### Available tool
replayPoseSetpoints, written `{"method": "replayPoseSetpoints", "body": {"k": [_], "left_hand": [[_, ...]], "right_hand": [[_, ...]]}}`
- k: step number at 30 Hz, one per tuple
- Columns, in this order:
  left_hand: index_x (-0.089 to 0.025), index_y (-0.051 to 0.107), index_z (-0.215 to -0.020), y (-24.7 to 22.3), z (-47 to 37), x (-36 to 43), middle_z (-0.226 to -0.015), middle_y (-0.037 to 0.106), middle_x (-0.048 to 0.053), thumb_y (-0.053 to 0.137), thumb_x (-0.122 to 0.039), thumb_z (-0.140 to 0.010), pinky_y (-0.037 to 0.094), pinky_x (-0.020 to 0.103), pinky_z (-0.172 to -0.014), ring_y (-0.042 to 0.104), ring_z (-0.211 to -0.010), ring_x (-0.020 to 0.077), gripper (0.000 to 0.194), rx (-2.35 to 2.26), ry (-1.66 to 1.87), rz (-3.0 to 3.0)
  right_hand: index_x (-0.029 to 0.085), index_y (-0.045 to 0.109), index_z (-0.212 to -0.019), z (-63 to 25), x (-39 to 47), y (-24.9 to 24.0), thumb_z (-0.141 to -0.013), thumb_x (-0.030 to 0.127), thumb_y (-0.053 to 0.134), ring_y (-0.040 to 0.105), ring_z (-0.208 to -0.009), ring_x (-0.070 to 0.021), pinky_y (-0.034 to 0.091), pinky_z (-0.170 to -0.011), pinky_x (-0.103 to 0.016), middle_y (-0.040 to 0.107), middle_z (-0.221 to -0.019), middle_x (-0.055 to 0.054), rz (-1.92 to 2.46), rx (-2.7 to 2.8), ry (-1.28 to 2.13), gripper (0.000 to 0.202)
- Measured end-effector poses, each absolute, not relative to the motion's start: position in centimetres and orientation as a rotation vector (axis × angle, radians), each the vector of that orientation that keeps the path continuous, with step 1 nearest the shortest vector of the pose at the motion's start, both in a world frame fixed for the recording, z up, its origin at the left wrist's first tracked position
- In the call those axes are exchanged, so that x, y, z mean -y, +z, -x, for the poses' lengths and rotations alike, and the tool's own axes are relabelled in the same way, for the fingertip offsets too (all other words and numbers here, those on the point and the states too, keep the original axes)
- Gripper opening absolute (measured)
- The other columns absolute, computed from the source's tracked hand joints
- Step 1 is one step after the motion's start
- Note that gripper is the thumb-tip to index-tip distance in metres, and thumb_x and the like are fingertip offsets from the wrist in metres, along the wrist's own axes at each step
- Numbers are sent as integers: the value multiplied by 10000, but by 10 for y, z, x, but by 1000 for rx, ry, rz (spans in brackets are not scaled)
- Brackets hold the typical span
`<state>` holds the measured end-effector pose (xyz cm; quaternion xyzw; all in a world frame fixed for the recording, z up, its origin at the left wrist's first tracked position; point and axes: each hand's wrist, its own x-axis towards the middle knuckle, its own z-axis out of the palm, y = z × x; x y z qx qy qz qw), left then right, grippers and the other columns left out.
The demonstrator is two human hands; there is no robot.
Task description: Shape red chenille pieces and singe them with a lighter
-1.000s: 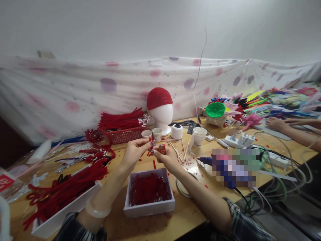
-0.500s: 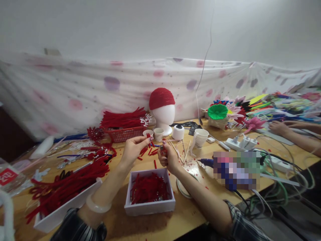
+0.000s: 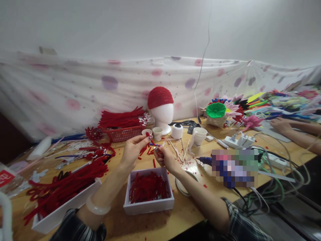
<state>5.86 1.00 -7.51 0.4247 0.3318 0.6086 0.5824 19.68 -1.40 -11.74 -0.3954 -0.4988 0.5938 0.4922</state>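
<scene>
My left hand [image 3: 132, 150] is closed in a pinch on a short piece of red chenille stem [image 3: 152, 142]; a red tip shows above the fingers. Close beside it, my right hand [image 3: 168, 159] is wrapped around a small lighter [image 3: 157, 152], mostly hidden by the fingers, thumb on top. The lighter's top is near the lower end of the red piece; whether they touch I cannot tell. Below both hands stands a white box [image 3: 149, 209] full of short red pieces. More cut red pieces [image 3: 142, 150] lie loose on the table behind the hands.
A foam head [image 3: 163, 115] with a red cap stands at the back, by a red basket [image 3: 122, 134] of stems. Left is a long white box [image 3: 67, 209] of red stems. Right are a paper cup [image 3: 200, 136], power strips [image 3: 238, 142], cables and another person's hands [image 3: 281, 125].
My right hand has turned slightly and moved a little left, its lighter nearer the red piece. My left hand keeps its pinch. The whole view has shifted slightly.
</scene>
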Motion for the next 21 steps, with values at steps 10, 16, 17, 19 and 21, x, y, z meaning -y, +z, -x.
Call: {"method": "replayPoseSetpoints", "body": {"k": [10, 16, 17, 19, 21], "left_hand": [[-162, 771, -648, -77, -60, -10, -652, 730, 23, 950, -313, -403, 486, 242, -621, 616, -592, 108, 339, -786, 1417, -1001], [-165, 774, -645, -77, -59, -10, -644, 733, 20, 961, -328, -371, 482, 225, -594, 592, -559, 90, 370, -790, 1403, -998], [-166, 774, -644, -76, -59, -9, -644, 734, 19, 963, -334, -364, 482, 223, -591, 594, -561, 90, 377, -788, 1400, -995], [-164, 772, -639, -76, -59, -8, -650, 738, 22, 964, -344, -354, 482, 221, -586, 602, -568, 94, 388, -783, 1394, -981], [-162, 769, -637, -74, -59, -7, -649, 738, 22, 965, -337, -350, 480, 220, -585, 609, -574, 96, 390, -777, 1387, -968]], "right_hand": [[233, 374, -553, -198, 12, -119, -725, 544, 437, 118, -396, -66, 79, -400, -235, 208, -438, 95, 950, 1192, 1452, 361], [232, 366, -550, -196, 15, -116, -715, 539, 451, 118, -401, -59, 82, -399, -232, 204, -449, 100, 959, 1190, 1439, 359], [232, 364, -549, -196, 15, -116, -713, 539, 449, 121, -401, -59, 84, -398, -233, 207, -448, 98, 960, 1193, 1434, 358], [231, 361, -550, -196, 16, -116, -714, 537, 454, 132, -403, -60, 86, -398, -232, 215, -452, 94, 954, 1208, 1425, 359], [227, 365, -555, -197, 14, -118, -729, 545, 466, 136, -408, -59, 86, -403, -230, 216, -463, 92, 936, 1217, 1422, 376]]}}
